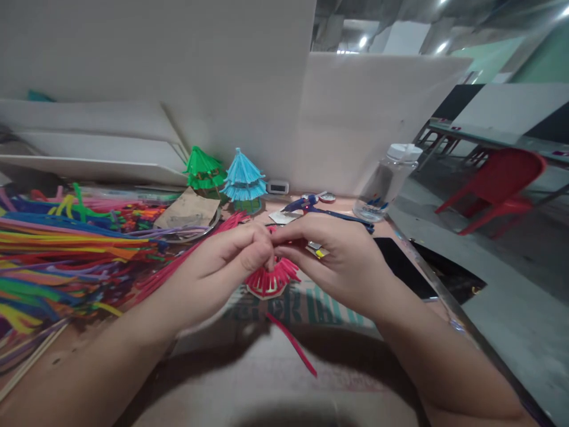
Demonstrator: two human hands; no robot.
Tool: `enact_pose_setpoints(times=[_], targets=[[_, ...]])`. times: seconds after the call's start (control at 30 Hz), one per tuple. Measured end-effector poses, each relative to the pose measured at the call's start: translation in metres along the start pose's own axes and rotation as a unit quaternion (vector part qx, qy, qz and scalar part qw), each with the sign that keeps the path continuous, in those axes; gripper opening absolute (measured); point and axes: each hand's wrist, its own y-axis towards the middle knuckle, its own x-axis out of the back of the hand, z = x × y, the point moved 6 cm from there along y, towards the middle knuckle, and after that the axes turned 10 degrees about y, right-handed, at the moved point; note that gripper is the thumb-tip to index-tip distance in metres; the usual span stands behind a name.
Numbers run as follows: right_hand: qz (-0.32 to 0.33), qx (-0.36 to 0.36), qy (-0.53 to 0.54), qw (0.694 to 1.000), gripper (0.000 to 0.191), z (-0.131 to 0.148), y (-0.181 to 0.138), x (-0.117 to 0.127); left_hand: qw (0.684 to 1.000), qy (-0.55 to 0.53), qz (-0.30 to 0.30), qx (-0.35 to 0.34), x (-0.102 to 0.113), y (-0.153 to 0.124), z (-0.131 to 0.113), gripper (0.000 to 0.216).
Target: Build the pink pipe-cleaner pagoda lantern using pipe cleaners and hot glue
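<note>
Left hand, right hand: pinching pink fringe, exact hold hidden. Glue gun, one o'clock: careless reach could burn.

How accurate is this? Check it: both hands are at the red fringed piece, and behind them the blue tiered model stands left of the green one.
Wrong on one side: the head view shows the blue tiered model right of the green model. The left hand and right hand are indeed at the red fringed piece.
</note>
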Motion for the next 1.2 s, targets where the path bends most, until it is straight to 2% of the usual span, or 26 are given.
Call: enact_pose_setpoints(times=[0.1, 0.2, 0.3, 0.47, 0.63, 0.83, 1.0, 1.1, 1.2], targets=[[-0.002, -0.032, 0.017, 0.999, 0.016, -0.010, -0.001, -0.001, 0.996, -0.066, 0.039, 0.039, -0.006, 0.005, 0.011, 0.024], [0.007, -0.049, 0.022, 0.999, 0.023, -0.013, -0.001, -0.003, 0.993, -0.090, 0.050, 0.063, -0.008, 0.007, 0.017, 0.016], [0.036, -0.049, 0.027, 0.998, 0.022, -0.014, -0.001, -0.007, 0.992, -0.092, 0.048, 0.076, -0.008, 0.008, 0.019, 0.017], [0.029, -0.071, 0.047, 0.996, 0.018, -0.018, 0.000, -0.002, 0.992, -0.090, 0.064, 0.065, -0.010, 0.005, 0.018, 0.027], [0.054, -0.124, 0.124, 0.983, 0.017, -0.022, -0.001, -0.008, 0.986, -0.149, 0.058, 0.040, -0.012, 0.002, 0.014, 0.028], [0.028, -0.176, 0.270, 0.946, 0.014, -0.032, -0.004, -0.026, 0.975, -0.213, 0.054, 0.024, -0.017, 0.001, 0.012, 0.026], [-0.021, -0.180, 0.378, 0.908, 0.007, -0.036, -0.006, -0.035, 0.969, -0.240, 0.043, 0.025, -0.018, 0.001, 0.012, 0.023], [-0.039, -0.171, 0.381, 0.908, 0.005, -0.034, -0.005, -0.034, 0.971, -0.235, 0.040, 0.014, -0.018, -0.001, 0.012, 0.019], [-0.052, -0.171, 0.322, 0.930, 0.008, -0.030, -0.003, -0.025, 0.976, -0.217, 0.033, 0.005, -0.017, -0.001, 0.010, 0.018]])
